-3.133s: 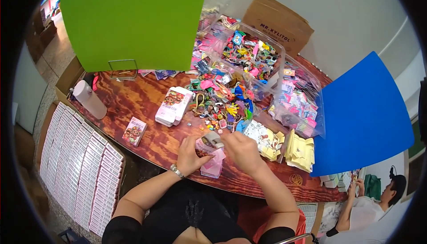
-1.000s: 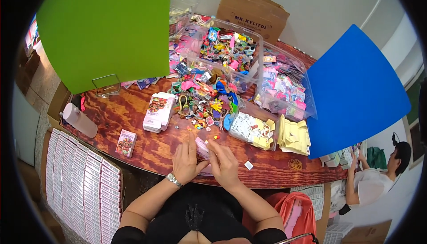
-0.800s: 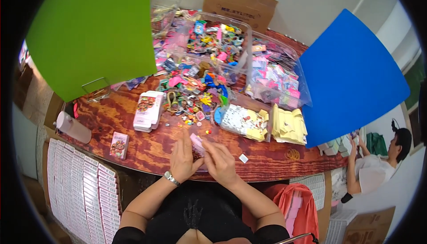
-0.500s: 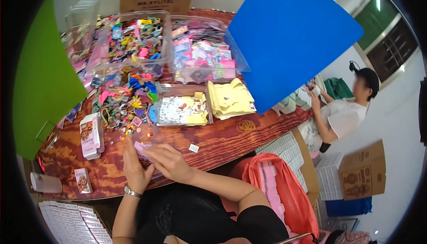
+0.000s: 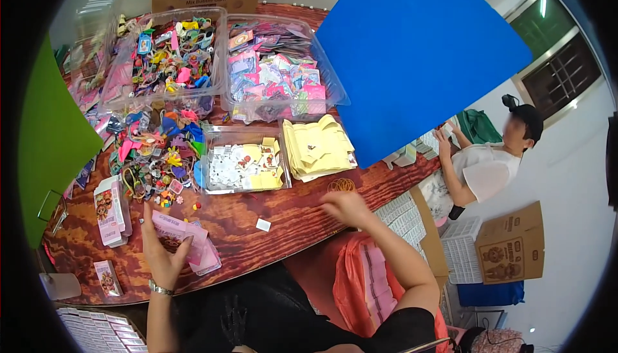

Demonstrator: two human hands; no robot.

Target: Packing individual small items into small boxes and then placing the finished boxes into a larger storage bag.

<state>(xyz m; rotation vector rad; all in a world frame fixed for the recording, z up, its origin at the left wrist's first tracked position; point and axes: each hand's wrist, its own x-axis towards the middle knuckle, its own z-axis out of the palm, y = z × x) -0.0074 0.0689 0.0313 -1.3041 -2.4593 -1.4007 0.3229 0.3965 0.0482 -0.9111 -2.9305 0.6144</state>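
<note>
We judge the step in hand to be the packing of one small carton: our left hand (image 5: pixel 163 259) grips the pink box (image 5: pixel 169 225), thumb across its front and fingers along its far side, just above the pink packets (image 5: pixel 207 264) near the table edge. Our right hand (image 5: pixel 351 210) is well apart from it, over the table just beside the rubber bands (image 5: pixel 341 186). Its fingers look bent, but blur keeps us from telling whether they pinch anything. The next move, as we read it, calls for a steady left grip that does not crush the thin walls, and for the right hand back at the box. The white card (image 5: pixel 263 225) lies between the hands, touched by neither.

Half a second earlier, both hands are close together around the box; now only the left holds it, and the packets show more plainly.
</note>
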